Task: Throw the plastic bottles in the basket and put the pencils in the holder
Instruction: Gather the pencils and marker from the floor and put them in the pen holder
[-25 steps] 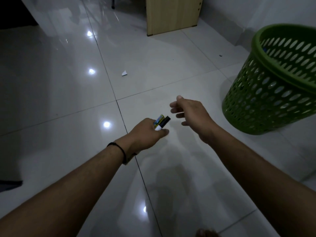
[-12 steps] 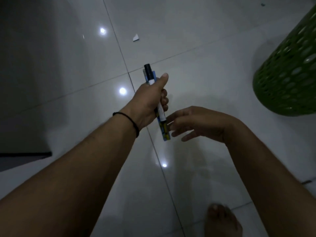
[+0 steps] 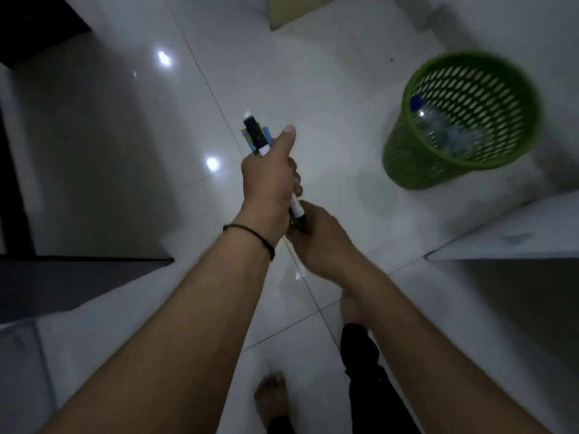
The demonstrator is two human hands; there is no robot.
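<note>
Open floor (image 3: pixel 329 98) lies from ten to one o'clock. The green basket (image 3: pixel 416 158) blocks two o'clock. A dark furniture edge (image 3: pixel 78 277) closes nine o'clock.

— Dim in here, isn't it? Only small ceiling-light spots glaring off the glossy white tile floor (image 3: pixel 313 98), left of centre.

— Yes, and the round green perforated plastic basket (image 3: pixel 463 120), upper right, smears with motion blur. Corners go dark; tile lines bend toward the frame edges.
</note>
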